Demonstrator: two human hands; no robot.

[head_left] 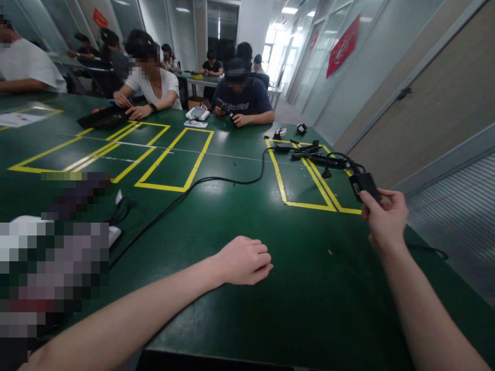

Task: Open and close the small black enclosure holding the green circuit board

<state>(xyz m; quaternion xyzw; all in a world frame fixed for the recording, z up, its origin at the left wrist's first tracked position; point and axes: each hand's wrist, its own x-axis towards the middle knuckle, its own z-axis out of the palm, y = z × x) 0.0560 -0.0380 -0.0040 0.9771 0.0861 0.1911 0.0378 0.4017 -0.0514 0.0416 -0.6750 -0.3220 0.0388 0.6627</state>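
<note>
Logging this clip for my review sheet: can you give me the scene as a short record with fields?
Setting: dark green table marked with yellow tape rectangles
Left hand: loosely closed, resting on the table, holding nothing
Right hand: fingers pinch a small black plastic box
Nearby: long black cable; black tools past the box
Others: seated people across the table

Small black boxy adapter [365, 185], tilted, raised above the green table [309, 288], pinched in the right hand [384, 219] grip
</note>
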